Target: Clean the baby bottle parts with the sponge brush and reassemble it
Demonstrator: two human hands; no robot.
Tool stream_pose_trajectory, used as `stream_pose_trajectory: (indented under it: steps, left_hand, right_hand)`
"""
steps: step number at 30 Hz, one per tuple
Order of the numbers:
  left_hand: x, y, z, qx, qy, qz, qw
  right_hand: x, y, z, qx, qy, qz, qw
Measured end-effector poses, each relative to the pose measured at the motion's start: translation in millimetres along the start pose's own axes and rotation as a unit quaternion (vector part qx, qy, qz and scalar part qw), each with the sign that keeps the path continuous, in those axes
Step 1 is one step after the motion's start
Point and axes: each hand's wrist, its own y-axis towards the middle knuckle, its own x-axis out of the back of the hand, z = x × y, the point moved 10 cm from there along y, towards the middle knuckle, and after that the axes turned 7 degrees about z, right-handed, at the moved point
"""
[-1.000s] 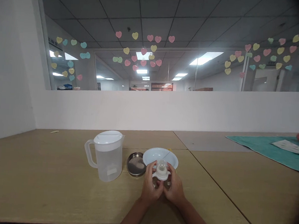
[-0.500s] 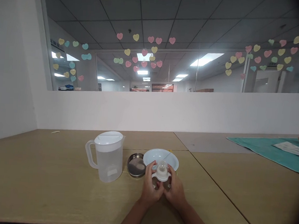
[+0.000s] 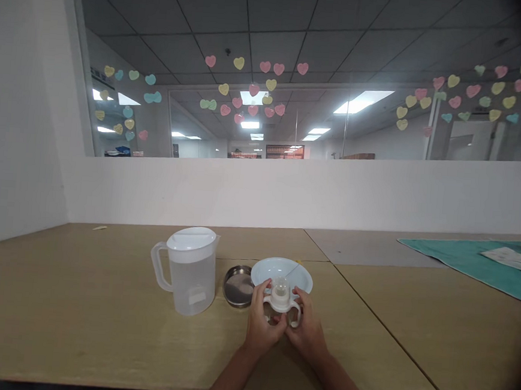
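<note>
Between my two hands is a baby bottle (image 3: pixel 279 302) with a white collar, two curved side handles and a clear dome cap on top. My left hand (image 3: pixel 263 324) is closed around its left side, fingers at the left handle. From the right, my right hand (image 3: pixel 309 331) grips the bottle low down, its index finger by the right handle. Both thumbs press near the front; the bottle's lower body is mostly hidden. Just behind it sits a white bowl (image 3: pixel 263 270) with a thin stick-like thing in it, partly covered by the bottle and fingers.
A round metal dish (image 3: pixel 237 286) lies left of the bowl. Beyond it stands a clear plastic pitcher (image 3: pixel 191 283) with a white lid. A teal cloth (image 3: pixel 454 252) spreads at the far right of the wooden table (image 3: pixel 98 314). A low white wall (image 3: pixel 242 193) runs behind.
The right fingers have eased slightly away from the bottle's right handle, which now shows more fully. The bottle has turned slightly. The view has shifted a little; other things stay put.
</note>
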Motion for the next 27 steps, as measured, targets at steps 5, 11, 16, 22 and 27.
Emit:
stream_pose_trajectory:
  steps: [5,11,16,22,27]
  left_hand:
    - [-0.6,-0.3,3.6,0.026,-0.003,0.005,1.0]
    - [-2.6,-1.3,5.1,0.025,0.027,0.022,0.999]
    - [-4.8,1.0,3.3,0.012,0.038,0.03,0.999]
    - [-8.2,3.4,4.8,0.025,0.021,0.043,0.999]
    - [-7.6,3.0,4.4,0.004,0.024,0.034,0.999]
  right_hand:
    - [6.3,-3.5,19.1,0.066,0.009,0.027,0.997]
    - [23.3,1.1,25.5,0.074,0.047,0.004,0.996]
    - [10.2,48.3,30.7,0.001,0.066,0.084,0.994]
    - [-4.9,82.3,35.7,-0.057,0.01,0.173,0.983]
    - [-5.2,80.1,26.9,-0.086,0.007,0.139,0.986]
